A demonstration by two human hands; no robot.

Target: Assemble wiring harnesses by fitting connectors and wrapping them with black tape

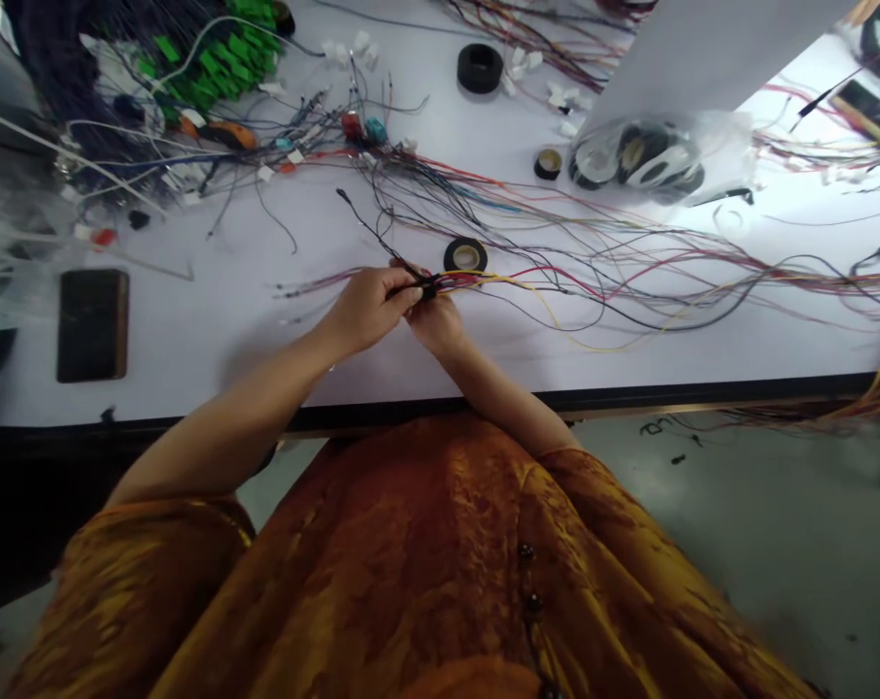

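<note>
Pinching a thin bundle of coloured wires (458,282) near the table's near edge, slightly left of centre, both hands sit close together; the left hand (367,309) is closed narrowly on the bundle from the left, while the right hand (434,325) curls up against it from below, its grip partly hidden behind the left; the hands meet at a black wrapping (429,287), probably tape, though it is too small to be sure; a single black lead (363,228) springs up toward the far left, and long red, yellow and black strands trail right across the white worktable (192,340); the bundle should weigh little and bend easily, yet the fine strands look prone to slipping apart and snagging, so the firmest hold is likely right at the wrapping, not at the loose ends; just beyond the hands lies a black tape roll (465,255); farther off are a clear plastic bag of tape rolls (633,160), a black ring-shaped roll (480,68), green connectors (207,58) and a dark rectangular slab (92,325).
</note>
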